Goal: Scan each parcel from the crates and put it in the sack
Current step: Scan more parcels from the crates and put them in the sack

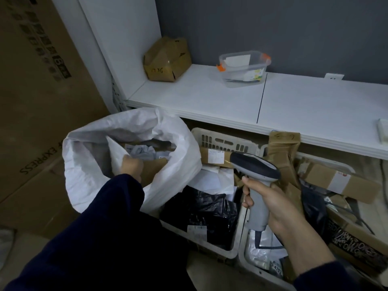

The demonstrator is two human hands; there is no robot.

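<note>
The white sack [84, 177] stands open at centre left of the frame, just beside the crates. The left hand [131, 167], in a dark sleeve, reaches down into its mouth, fingers curled round a white packet [115, 153] that lies above a brown box [154, 172] already inside. The right hand [273, 208], at lower right, is wrapped round the handle of a grey scanner [257, 175], whose dark head points towards the upper left. Under it sit two pale crates side by side: the left crate [218, 141] holds black bags [210, 211] and white parcels [210, 180]; the right crate [247, 264] holds brown boxes [340, 181]. Above, a white shelf [210, 95] carries a crumpled cardboard box [167, 59] and a clear tub [243, 68]. Big cartons [42, 101] fill the left edge.
</note>
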